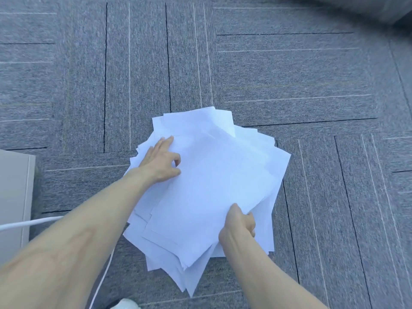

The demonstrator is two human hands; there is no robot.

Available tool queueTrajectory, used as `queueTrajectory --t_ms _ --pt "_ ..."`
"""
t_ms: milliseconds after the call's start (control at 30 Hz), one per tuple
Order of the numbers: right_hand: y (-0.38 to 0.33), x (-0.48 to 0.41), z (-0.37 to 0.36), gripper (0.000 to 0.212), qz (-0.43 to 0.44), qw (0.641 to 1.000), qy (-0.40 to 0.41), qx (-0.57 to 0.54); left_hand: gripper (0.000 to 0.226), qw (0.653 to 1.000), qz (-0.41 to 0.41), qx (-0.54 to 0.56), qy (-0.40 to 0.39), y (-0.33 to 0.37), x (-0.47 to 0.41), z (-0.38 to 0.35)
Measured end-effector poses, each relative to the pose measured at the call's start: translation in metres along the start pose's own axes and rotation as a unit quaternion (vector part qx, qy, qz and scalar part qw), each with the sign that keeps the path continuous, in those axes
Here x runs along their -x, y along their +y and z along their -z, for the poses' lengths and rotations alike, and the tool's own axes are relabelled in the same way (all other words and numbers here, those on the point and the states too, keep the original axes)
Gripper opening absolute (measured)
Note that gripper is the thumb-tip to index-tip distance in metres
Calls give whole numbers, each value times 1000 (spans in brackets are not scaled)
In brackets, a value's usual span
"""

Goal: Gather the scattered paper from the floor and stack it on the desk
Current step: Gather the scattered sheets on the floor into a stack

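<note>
A loose, fanned pile of several white paper sheets [214, 179] lies over the grey carpet in the middle of the view, its corners pointing in different directions. My left hand [161, 160] rests on the pile's upper left part, fingers partly curled on the top sheets. My right hand [239, 224] grips the pile at its lower right edge, thumb on top and fingers underneath. No desk top is in view.
Grey carpet tiles [312, 85] with dark and light stripes surround the pile. A beige cabinet side [13, 197] stands at the left edge. A white cable [33, 223] runs across it and down toward a white shoe tip [126, 304].
</note>
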State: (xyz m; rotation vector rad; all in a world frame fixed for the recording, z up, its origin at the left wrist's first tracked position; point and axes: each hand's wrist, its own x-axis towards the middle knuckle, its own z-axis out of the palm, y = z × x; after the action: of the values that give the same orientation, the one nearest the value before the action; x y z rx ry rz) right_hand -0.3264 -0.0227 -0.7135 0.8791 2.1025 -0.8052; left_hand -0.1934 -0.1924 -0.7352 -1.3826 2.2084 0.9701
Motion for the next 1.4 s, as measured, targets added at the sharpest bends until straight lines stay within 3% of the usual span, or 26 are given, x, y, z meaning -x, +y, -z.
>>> queueTrajectory --t_ms 133,233,367,433,500,567,633,867,967,1100,1233,1333,1400 --pt "-4 10 -9 49 -16 1000 -1 -25 9 999 17 -15 27 5 -9 10" --pt "-6 7 -12 49 -14 999 12 -41 15 999 47 -25 2 8 -14 16" --pt "-5 9 -13 43 -7 999 2 -52 48 991 99 64 -67 10 -7 13" --pt "-3 9 -12 23 -3 998 -16 -67 59 987 119 84 -63 13 -1 9" --pt "-4 10 -10 14 -13 996 -36 -84 56 986 131 89 -42 19 3 3" --pt "-4 10 -9 10 -11 995 -44 -93 30 987 132 86 -19 21 8 -5" --pt "-1 0 -8 18 4 996 -33 -80 24 988 129 84 -12 24 12 -13" --pt "-3 1 15 10 78 993 -79 -38 57 988 135 72 -29 33 25 -26" --pt "-3 -4 26 9 104 987 -121 -21 54 991 123 56 -26 29 28 -25" --pt "-11 -4 40 9 117 975 -186 -19 59 987 98 125 -16 25 42 -25" --pt "-41 -2 46 14 224 944 -240 19 64 957 88 275 -39 21 46 -22" --pt "-81 4 37 15 331 882 -318 107 48 922 113 369 -6 13 43 -18" --pt "-108 10 25 15 388 844 -325 176 39 904 131 406 22 10 41 -14"
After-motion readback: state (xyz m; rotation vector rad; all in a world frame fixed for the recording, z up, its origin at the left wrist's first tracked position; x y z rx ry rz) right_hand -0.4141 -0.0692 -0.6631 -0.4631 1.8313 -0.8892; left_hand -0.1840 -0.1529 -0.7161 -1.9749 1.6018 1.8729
